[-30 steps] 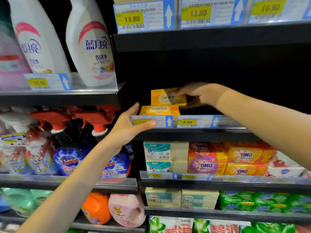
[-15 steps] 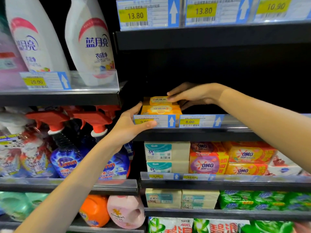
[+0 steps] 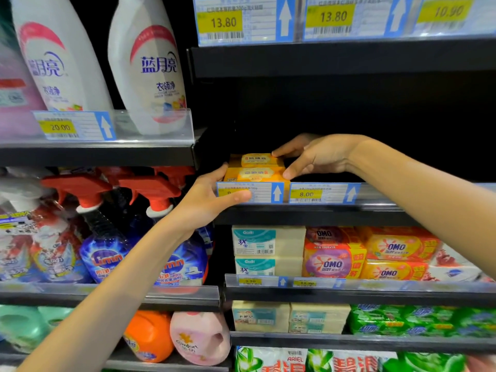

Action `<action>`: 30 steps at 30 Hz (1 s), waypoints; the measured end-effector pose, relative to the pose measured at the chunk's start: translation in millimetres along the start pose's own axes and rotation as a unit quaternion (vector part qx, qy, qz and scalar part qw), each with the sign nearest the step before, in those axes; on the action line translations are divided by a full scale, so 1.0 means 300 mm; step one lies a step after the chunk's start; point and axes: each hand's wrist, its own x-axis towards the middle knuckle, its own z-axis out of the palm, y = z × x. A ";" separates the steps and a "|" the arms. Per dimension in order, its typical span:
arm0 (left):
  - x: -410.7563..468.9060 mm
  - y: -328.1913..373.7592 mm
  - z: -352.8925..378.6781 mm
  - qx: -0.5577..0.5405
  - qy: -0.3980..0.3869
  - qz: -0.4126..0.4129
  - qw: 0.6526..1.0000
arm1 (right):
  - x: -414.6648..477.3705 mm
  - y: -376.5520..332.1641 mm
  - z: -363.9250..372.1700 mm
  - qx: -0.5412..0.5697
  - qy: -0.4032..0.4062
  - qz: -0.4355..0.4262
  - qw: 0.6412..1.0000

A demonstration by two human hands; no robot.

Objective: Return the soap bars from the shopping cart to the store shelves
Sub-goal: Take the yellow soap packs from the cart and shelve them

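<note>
Two yellow soap bars lie stacked at the left end of the dark shelf (image 3: 375, 208). The upper soap bar (image 3: 257, 160) rests flat on the lower soap bar (image 3: 255, 175). My right hand (image 3: 316, 155) pinches the upper bar's right end, with fingertips at its back corner and the thumb at the stack's front right corner. My left hand (image 3: 209, 194) holds the shelf's price label rail (image 3: 264, 193), thumb across the front of the label and fingers against the stack's left side.
The shelf right of the stack is dark and deep, under a low shelf with 13.80 labels (image 3: 271, 21). White detergent bottles (image 3: 145, 65) stand upper left, red-topped spray bottles (image 3: 150, 189) below them. Boxed OMO soaps (image 3: 332, 260) fill the shelf underneath.
My right hand has brought the upper soap bar down from the air onto the lower bar and stays on its right end. My left hand has stayed at the label rail.
</note>
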 end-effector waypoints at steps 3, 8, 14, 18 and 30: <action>0.005 -0.016 0.001 -0.006 0.008 0.001 1.000 | -0.002 -0.008 0.008 0.024 0.011 -0.002 1.000; 0.009 -0.033 0.003 -0.008 0.014 0.007 1.000 | -0.017 0.005 0.020 0.040 0.034 -0.005 0.999; -0.003 -0.035 0.017 -0.029 0.033 0.007 0.999 | -0.054 0.010 0.059 -0.102 0.087 -0.037 0.990; -0.065 -0.042 0.037 -0.009 0.092 0.025 0.995 | -0.118 0.033 0.140 -0.312 0.278 -0.121 0.900; -0.628 -0.190 0.273 0.199 0.182 -0.057 0.961 | -0.381 0.505 0.617 -0.249 0.300 -0.281 0.877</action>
